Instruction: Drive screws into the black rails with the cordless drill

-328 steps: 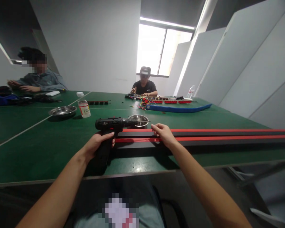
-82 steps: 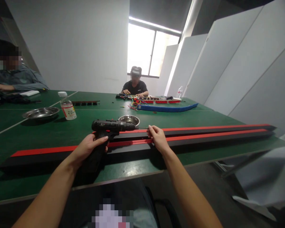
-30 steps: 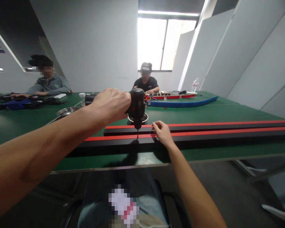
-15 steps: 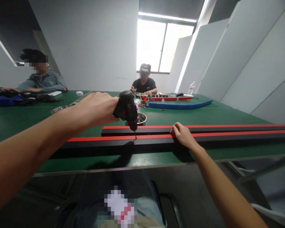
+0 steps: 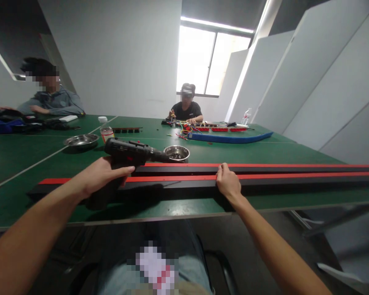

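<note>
My left hand (image 5: 99,176) is closed around the grip of a black cordless drill (image 5: 132,150). The drill lies level above the bars, its nose pointing right toward a small metal bowl (image 5: 181,154) that holds small dark bits. Two long black bars with red top strips run side by side across the table: the near bar (image 5: 184,187) and the far bar (image 5: 279,167). On the near bar rests my right hand (image 5: 229,183), its fingers curled over the red strip. The fingertips and what lies under them are partly hidden.
Left of the bowl stand a metal dish (image 5: 81,141) and a plastic bottle (image 5: 106,131). A blue curved bar (image 5: 230,137) and wired red parts (image 5: 218,129) lie farther back on the green table (image 5: 249,153). Two people sit beyond, one handling the wires.
The drill has lifted off the near bar and swung from pointing down to level. My left hand has dropped back to the left; my right hand has shifted slightly left along the bar.
</note>
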Demonstrator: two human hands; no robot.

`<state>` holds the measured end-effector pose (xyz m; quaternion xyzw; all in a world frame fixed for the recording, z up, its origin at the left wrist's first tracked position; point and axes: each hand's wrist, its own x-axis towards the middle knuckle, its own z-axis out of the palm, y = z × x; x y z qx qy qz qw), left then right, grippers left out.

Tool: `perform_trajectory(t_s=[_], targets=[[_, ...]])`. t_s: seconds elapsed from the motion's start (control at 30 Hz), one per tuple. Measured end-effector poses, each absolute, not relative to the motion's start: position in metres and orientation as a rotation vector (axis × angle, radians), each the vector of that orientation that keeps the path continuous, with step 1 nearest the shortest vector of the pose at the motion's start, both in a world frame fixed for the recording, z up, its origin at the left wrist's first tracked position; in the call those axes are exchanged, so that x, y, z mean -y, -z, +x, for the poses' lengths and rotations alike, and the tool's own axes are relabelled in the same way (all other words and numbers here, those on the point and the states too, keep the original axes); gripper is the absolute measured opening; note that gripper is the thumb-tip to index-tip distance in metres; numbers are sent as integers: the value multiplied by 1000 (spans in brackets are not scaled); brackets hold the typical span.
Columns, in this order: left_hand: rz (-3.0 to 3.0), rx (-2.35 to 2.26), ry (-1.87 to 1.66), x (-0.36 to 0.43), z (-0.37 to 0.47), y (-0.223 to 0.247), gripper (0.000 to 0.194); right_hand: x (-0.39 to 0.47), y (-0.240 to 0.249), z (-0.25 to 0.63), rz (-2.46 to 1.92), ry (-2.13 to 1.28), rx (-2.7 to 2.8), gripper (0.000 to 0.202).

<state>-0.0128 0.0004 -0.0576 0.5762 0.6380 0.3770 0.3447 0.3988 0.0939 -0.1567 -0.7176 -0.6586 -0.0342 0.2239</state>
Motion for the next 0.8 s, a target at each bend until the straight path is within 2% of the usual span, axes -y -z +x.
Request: perform_trajectory(t_s=[0.13, 0.3, 0.47, 0.67, 0.8], targets=[[1299, -1370, -1154, -19, 21, 72, 41, -85, 155, 344, -1895, 58, 1913, 36], [1009, -918, -1380, -50, 63, 98, 31, -75, 154, 304, -1750, 122, 2061, 31], [833, -801, -1375, -60, 71, 119, 24, -98, 139, 305, -1478, 323, 2206, 24], [777, -802, -1372, -61, 66, 122, 21, -203, 113, 285, -1451, -271, 2204, 12], [792, -809, -1358, -59, 65, 122, 23, -255, 113, 261, -1615, -465, 2171, 29]])
